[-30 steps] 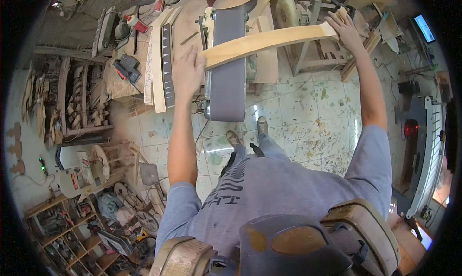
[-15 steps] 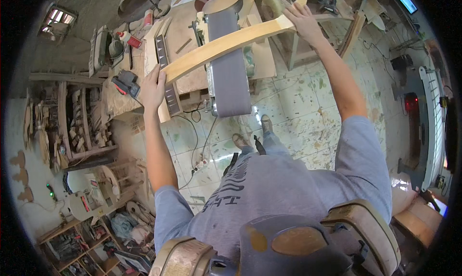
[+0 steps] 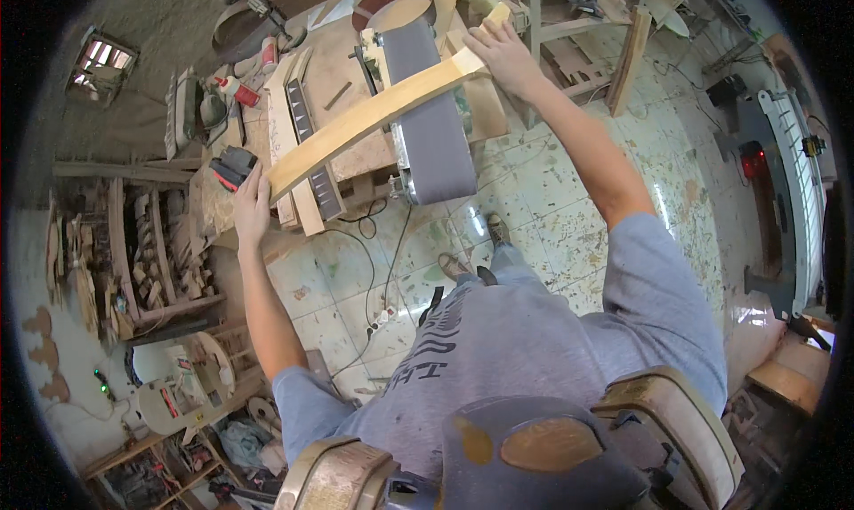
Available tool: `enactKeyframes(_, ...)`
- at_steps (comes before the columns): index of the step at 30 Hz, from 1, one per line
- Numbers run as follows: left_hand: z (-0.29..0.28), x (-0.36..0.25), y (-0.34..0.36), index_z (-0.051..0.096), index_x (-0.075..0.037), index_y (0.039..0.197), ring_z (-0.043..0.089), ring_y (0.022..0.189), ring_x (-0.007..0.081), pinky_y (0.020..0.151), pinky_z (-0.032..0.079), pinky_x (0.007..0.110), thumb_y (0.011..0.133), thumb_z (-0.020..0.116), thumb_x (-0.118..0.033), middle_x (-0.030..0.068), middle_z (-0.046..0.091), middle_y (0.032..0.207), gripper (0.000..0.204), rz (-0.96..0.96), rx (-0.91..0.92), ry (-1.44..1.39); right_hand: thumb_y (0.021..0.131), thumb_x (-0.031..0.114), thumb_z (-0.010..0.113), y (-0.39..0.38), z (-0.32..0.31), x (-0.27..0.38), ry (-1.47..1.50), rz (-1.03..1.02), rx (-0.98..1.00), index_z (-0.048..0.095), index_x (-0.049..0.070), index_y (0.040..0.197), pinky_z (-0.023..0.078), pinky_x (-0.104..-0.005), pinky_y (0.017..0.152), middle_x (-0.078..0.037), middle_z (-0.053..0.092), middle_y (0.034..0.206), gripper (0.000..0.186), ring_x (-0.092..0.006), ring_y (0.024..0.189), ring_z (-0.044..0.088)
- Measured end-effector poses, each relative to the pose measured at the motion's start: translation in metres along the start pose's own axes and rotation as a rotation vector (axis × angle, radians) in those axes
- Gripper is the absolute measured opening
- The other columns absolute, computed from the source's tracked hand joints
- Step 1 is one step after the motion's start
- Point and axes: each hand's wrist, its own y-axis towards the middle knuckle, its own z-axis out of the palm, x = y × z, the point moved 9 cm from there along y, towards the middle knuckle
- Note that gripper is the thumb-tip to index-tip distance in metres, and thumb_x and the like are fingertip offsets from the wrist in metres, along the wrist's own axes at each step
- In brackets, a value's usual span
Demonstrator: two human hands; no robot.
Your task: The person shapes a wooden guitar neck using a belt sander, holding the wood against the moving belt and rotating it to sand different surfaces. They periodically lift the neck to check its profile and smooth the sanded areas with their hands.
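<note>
A long, slightly curved piece of pale wood (image 3: pixel 369 117) lies slantwise across the grey belt of a belt sander (image 3: pixel 434 150). Its near left end is gripped by my left hand (image 3: pixel 253 209), fingers closed round it. At the far right end, where the wood has a shaped, lighter tip, my right hand (image 3: pixel 505 58) is closed on it. The wood hides part of the belt; whether it presses on the belt, I cannot tell. Close to my left hand sits a black and red tool (image 3: pixel 233 167) on the workbench (image 3: pixel 356 154).
Red and white bottles (image 3: pixel 238 92) stand at the bench's left. Wooden strips (image 3: pixel 302 199) and a dark toothed strip (image 3: pixel 326 199) lie left of the sander. Cables (image 3: pixel 369 234) trail over the tiled floor (image 3: pixel 569 234). Wood scraps fill a rack (image 3: pixel 151 243) at left.
Both hands have shifted left with the wood, which slid left across the sander's belt. The head view has turned slightly too.
</note>
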Motion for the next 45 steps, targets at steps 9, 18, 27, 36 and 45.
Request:
enactKeyframes(9, 0.024, -0.061, 0.018, 0.059, -0.003, 0.14, 0.054, 0.133, 0.0342, 0.112, 0.039, 0.041, 0.104, 0.046, -0.044, 0.0189, 0.06, 0.14, 0.055, 0.047, -0.025, 0.034, 0.094, 0.014, 0.057, -0.012, 0.012, -0.064, -0.053, 0.013, 0.124, 0.049, 0.016, 0.146, 0.029, -0.052, 0.12, -0.007, 0.053, 0.149, 0.053, -0.0314, 0.144, 0.042)
enactKeyframes(18, 0.092, -0.18, 0.054, 0.053, -0.004, 0.145, 0.052, 0.131, 0.0359, 0.113, 0.036, 0.044, 0.101, 0.048, -0.049, 0.0182, 0.055, 0.146, 0.063, -0.031, -0.083, 0.059, 0.094, 0.01, 0.055, -0.01, 0.044, -0.206, -0.198, -0.039, 0.274, 0.043, 0.021, 0.152, 0.026, -0.0476, 0.123, 0.0, 0.045, 0.157, 0.06, -0.0283, 0.148, 0.036)
enactKeyframes(27, 0.125, -0.278, 0.052, 0.055, 0.001, 0.14, 0.053, 0.13, 0.0355, 0.11, 0.037, 0.048, 0.098, 0.053, -0.051, 0.0204, 0.055, 0.145, 0.067, -0.131, -0.193, 0.146, 0.092, 0.014, 0.057, 0.019, 0.094, -0.296, -0.18, -0.194, 0.279, 0.041, 0.021, 0.152, 0.028, -0.0471, 0.122, 0.0, 0.041, 0.158, 0.062, -0.0291, 0.147, 0.037)
enactKeyframes(36, 0.109, -0.241, 0.044, 0.053, -0.002, 0.144, 0.051, 0.133, 0.0352, 0.115, 0.033, 0.047, 0.097, 0.053, -0.055, 0.0192, 0.054, 0.147, 0.071, -0.22, -0.166, 0.173, 0.088, 0.006, 0.061, 0.054, 0.097, -0.249, -0.05, -0.263, 0.133, 0.042, 0.022, 0.152, 0.03, -0.0476, 0.121, 0.0, 0.046, 0.155, 0.068, -0.0299, 0.143, 0.041)
enactKeyframes(45, 0.077, -0.166, 0.035, 0.055, -0.003, 0.143, 0.053, 0.132, 0.0337, 0.114, 0.035, 0.044, 0.1, 0.052, -0.052, 0.0177, 0.056, 0.145, 0.066, -0.175, -0.142, 0.125, 0.085, 0.005, 0.063, 0.059, 0.087, -0.185, -0.018, -0.213, 0.121, 0.045, 0.016, 0.151, 0.031, -0.0497, 0.119, -0.006, 0.047, 0.154, 0.069, -0.036, 0.141, 0.042)
